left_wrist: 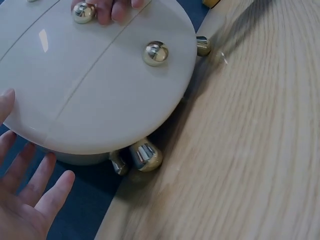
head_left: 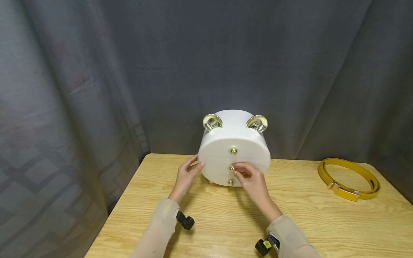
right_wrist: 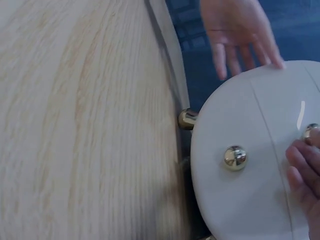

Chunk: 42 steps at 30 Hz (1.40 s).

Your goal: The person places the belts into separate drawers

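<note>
Right hand (head_left: 253,181) pinches middle knob (head_left: 232,167); drawers face person

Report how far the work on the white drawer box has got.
Done: the white drawer box stands on the wooden table, its front toward the person. In hand: the right hand pinches the middle gold knob, while the left hand steadies the box's side with straight fingers. Left: all three drawers look closed, none pulled out. The yellow belt lies untouched, coiled to the right.

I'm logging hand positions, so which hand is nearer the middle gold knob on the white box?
Right. The right hand has its fingertips at the middle gold knob; the left hand rests on the left edge of the white box.
</note>
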Motion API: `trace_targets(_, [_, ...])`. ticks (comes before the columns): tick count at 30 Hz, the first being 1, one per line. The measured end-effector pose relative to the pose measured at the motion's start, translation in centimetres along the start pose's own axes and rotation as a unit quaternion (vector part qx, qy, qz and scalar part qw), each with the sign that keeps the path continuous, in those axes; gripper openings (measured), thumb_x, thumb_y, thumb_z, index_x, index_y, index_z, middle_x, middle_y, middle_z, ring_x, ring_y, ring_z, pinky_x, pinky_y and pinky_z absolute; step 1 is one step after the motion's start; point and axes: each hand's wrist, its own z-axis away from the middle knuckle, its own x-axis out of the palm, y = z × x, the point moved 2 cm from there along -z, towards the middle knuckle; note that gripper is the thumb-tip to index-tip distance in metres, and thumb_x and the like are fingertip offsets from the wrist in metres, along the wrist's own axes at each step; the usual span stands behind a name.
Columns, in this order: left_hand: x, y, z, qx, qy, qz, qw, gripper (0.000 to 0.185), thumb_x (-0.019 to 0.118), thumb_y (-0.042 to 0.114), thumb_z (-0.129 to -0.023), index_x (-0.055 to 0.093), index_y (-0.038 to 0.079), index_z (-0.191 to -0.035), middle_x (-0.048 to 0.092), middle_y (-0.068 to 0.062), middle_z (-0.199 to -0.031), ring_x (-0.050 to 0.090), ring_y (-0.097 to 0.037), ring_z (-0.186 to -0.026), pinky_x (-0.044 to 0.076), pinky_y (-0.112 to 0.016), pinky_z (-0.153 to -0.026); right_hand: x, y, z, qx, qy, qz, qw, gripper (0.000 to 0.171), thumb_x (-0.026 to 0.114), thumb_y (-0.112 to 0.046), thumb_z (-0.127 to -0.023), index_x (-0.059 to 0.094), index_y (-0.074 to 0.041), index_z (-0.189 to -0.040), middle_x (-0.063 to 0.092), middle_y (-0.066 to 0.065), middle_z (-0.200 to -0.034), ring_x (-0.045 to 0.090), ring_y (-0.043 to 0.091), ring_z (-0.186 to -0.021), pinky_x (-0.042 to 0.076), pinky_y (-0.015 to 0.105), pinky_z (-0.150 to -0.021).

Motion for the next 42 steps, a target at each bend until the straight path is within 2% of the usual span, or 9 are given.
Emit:
trace_targets(4, [0.1,-0.1,0.4,-0.001,0.000,0.006,1.0000,0.050,0.068,0.016,-0.096,0.053,0.001,-0.141,0.051,-0.017,-0.143,0.058,-0.034,-0.120,0.052,-0.047,-0.095,0.0,-0.1,0.4,0.024,-0.010,-0.013,1.000,0.028,0.074,0.004,-0.085,0.072,-0.006,-0.112,0.074,0.008,-0.097,0.071,0.021,-0.083,0.056,0.026,-0.067])
trace_targets(10, [0.3,-0.1,0.5,-0.006,0.020,0.007,0.9998,0.048,0.070,0.016,-0.095,0.056,0.000,-0.138,0.053,-0.018,-0.141,0.060,-0.034,-0.118,0.049,-0.054,-0.097,0.2,-0.5,1.2,0.048,-0.012,-0.041,0.998,0.032,0.072,0.004,-0.088,0.070,-0.004,-0.119,0.074,0.011,-0.100,0.071,0.024,-0.088,0.057,0.025,-0.070])
trace_targets(18, [-0.1,0.1,0.7,-0.022,0.031,-0.010,0.9992,0.047,0.071,0.018,-0.094,0.059,0.002,-0.136,0.055,-0.016,-0.139,0.062,-0.031,-0.116,0.054,-0.043,-0.091,0.1,-0.6,2.2,0.088,-0.001,-0.039,0.995,0.019,0.072,0.002,-0.088,0.072,0.000,-0.107,0.073,0.012,-0.097,0.070,0.026,-0.082,0.057,0.024,-0.073])
trace_targets(22, [-0.5,0.4,0.8,-0.025,0.026,-0.017,0.9992,0.047,0.071,0.018,-0.094,0.058,0.001,-0.137,0.055,-0.016,-0.140,0.061,-0.032,-0.116,0.056,-0.036,-0.087,0.2,0.0,2.4,0.116,-0.053,-0.006,0.992,0.019,0.073,0.002,-0.087,0.072,0.002,-0.106,0.072,0.009,-0.095,0.068,0.022,-0.085,0.056,0.027,-0.076])
trace_targets(25, [-0.6,0.6,0.7,-0.023,0.019,-0.021,0.9993,0.047,0.070,0.017,-0.095,0.057,0.000,-0.137,0.054,-0.017,-0.140,0.062,-0.033,-0.116,0.055,-0.041,-0.090,0.2,0.5,2.6,0.131,-0.103,0.011,0.986,0.024,0.073,0.000,-0.087,0.070,0.002,-0.111,0.071,0.008,-0.095,0.068,0.021,-0.085,0.056,0.028,-0.076])
trace_targets(29, [-0.5,0.8,0.5,-0.020,0.003,-0.022,0.9995,0.047,0.068,0.017,-0.096,0.056,0.000,-0.138,0.053,-0.018,-0.141,0.061,-0.034,-0.115,0.051,-0.051,-0.095,0.1,1.2,2.9,0.132,-0.132,0.015,0.982,0.029,0.072,0.001,-0.087,0.069,0.002,-0.116,0.071,0.011,-0.095,0.068,0.025,-0.081,0.057,0.027,-0.071])
trace_targets(32, [-0.3,1.0,0.4,-0.020,-0.002,-0.024,0.9995,0.047,0.067,0.018,-0.097,0.055,0.000,-0.139,0.052,-0.018,-0.142,0.060,-0.034,-0.116,0.049,-0.053,-0.097,0.0,1.8,2.8,0.124,-0.138,0.011,0.983,0.030,0.071,0.002,-0.088,0.068,0.003,-0.117,0.071,0.015,-0.097,0.068,0.026,-0.082,0.057,0.027,-0.071])
trace_targets(38, [0.1,1.3,0.3,-0.015,0.013,-0.027,0.9994,0.046,0.067,0.019,-0.097,0.057,0.000,-0.138,0.054,-0.018,-0.140,0.061,-0.035,-0.115,0.052,-0.048,-0.095,0.0,2.6,2.4,0.102,-0.148,-0.011,0.984,0.029,0.068,0.000,-0.091,0.067,0.006,-0.119,0.070,0.021,-0.110,0.069,0.031,-0.096,0.057,0.029,-0.081])
trace_targets(42, [0.4,1.4,0.5,-0.011,0.015,-0.027,0.9995,0.045,0.067,0.018,-0.097,0.057,-0.001,-0.137,0.054,-0.020,-0.139,0.061,-0.036,-0.116,0.050,-0.050,-0.097,0.0,2.9,2.4,0.093,-0.166,-0.039,0.981,0.028,0.064,0.001,-0.094,0.065,0.008,-0.120,0.067,0.023,-0.117,0.067,0.037,-0.103,0.056,0.032,-0.086])
